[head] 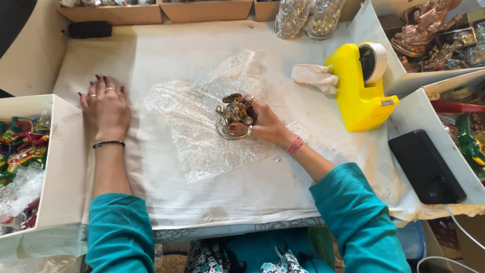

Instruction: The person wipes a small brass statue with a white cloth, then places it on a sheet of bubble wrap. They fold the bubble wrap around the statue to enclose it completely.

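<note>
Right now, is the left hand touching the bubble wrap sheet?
Apart. The head view shows the left hand flat on the white cloth, with bare cloth between it and the bubble wrap.

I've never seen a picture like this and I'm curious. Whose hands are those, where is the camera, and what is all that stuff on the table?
The camera sits on a person's head and looks down, so you see their own two arms in teal sleeves. The right hand holds a small shiny brass-coloured metal figurine standing on a crinkly clear sheet of bubble wrap. The left hand lies flat on the white cloth-covered table, holding nothing. Nearby are a bright yellow plastic tape dispenser, a crumpled white rag and a flat black rectangular device. A white box on the left holds colourful painted figures.
</note>
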